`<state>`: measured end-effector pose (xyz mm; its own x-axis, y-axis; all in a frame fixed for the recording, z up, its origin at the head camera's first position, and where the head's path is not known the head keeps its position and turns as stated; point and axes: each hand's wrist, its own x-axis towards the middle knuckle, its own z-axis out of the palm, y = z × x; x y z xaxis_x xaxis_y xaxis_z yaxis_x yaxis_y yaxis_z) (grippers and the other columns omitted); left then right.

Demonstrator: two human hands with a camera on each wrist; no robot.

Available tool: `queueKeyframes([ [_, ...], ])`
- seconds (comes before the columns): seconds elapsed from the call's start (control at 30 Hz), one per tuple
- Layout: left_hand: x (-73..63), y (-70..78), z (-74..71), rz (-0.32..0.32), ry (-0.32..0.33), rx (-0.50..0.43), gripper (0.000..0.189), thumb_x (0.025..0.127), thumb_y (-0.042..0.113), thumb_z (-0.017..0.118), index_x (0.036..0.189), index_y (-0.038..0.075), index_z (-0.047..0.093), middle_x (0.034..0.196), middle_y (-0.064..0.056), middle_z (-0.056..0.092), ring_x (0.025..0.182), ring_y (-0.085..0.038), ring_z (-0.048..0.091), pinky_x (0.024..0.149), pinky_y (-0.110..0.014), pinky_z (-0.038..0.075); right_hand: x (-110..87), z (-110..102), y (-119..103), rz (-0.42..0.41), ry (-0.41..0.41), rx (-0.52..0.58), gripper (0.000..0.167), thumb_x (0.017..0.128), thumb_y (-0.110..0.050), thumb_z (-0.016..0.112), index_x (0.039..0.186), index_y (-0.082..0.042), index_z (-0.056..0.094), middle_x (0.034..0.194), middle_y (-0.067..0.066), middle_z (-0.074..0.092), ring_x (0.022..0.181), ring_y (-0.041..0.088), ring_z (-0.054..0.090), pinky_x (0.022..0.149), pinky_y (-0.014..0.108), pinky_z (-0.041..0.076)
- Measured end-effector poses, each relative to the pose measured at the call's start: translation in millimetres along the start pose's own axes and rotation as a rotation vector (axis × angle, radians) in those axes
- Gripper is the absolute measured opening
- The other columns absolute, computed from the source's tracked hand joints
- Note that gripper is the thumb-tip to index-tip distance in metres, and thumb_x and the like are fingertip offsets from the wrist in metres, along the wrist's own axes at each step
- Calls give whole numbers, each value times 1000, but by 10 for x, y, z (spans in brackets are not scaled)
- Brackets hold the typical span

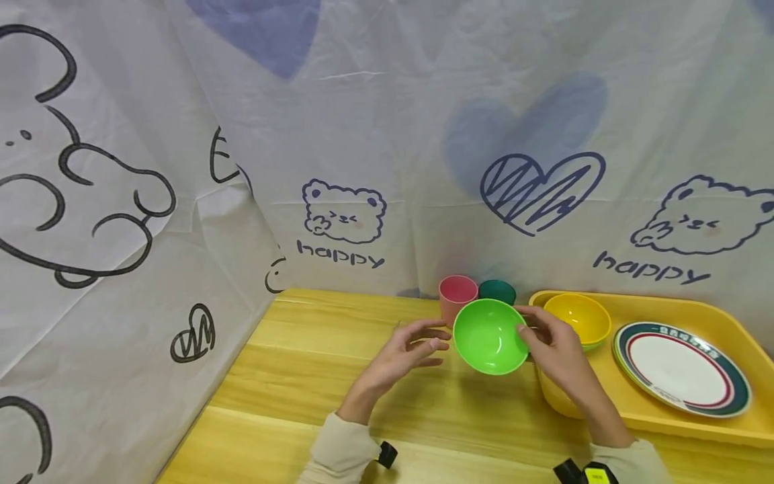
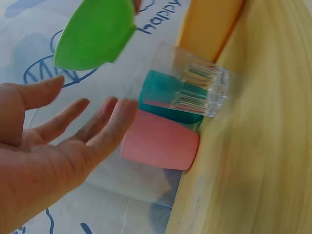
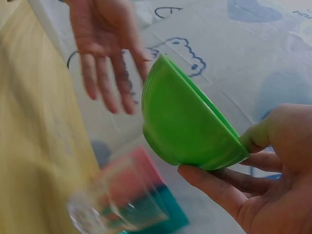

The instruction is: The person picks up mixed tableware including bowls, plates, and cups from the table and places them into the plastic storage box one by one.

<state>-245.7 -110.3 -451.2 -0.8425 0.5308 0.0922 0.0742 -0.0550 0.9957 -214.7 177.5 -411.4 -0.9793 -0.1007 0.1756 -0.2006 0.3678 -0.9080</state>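
Observation:
A bright green bowl [image 1: 490, 337] is held up above the table, its inside facing the head camera. My right hand [image 1: 557, 349] grips it at the right side, thumb over the rim and fingers under the base, as the right wrist view shows on the bowl [image 3: 187, 117]. On the bowl's other side my left hand [image 1: 396, 359] has its fingers spread, close to the rim. In the left wrist view a gap shows between the left hand [image 2: 63, 141] and the bowl [image 2: 95, 36].
Behind the bowl stand a pink cup [image 1: 456, 296], a teal cup [image 1: 498, 291] and a clear cup [image 2: 190, 80]. At right, a yellow tray [image 1: 659, 423] holds a yellow bowl [image 1: 577, 316] stacked on a green one and stacked plates [image 1: 680, 366]. A printed cloth [image 1: 387, 134] hangs behind the table [image 1: 284, 376].

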Motion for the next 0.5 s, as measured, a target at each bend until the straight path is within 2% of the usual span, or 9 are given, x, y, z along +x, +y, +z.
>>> queueKeyframes([
  [0.17,89,-106,119,32,82,151,46,102,4,62,145,-3,51,135,-25,59,122,-41,60,97,-39,57,61,-336,-7,-21,92,-125,40,107,-20,55,141,1,56,124,29,64,88,13,67,65,25,62],
  [0.23,134,-154,181,40,110,205,50,99,3,66,145,-5,50,136,-24,59,125,-44,57,98,-39,56,84,-469,4,-18,127,-186,41,107,-23,54,140,1,57,122,29,65,88,13,66,64,24,61],
  [0.33,214,-222,279,47,141,249,57,95,3,72,146,-5,48,138,-25,56,128,-48,53,103,-48,53,101,-649,30,-4,163,-236,43,108,-25,51,140,2,55,124,29,63,97,25,66,65,22,61],
  [0.5,365,-281,409,50,202,315,72,87,10,83,148,-2,46,145,-21,53,132,-45,50,107,-58,47,145,-864,103,19,212,-255,47,108,-25,49,143,6,50,129,35,57,109,48,61,63,21,61],
])
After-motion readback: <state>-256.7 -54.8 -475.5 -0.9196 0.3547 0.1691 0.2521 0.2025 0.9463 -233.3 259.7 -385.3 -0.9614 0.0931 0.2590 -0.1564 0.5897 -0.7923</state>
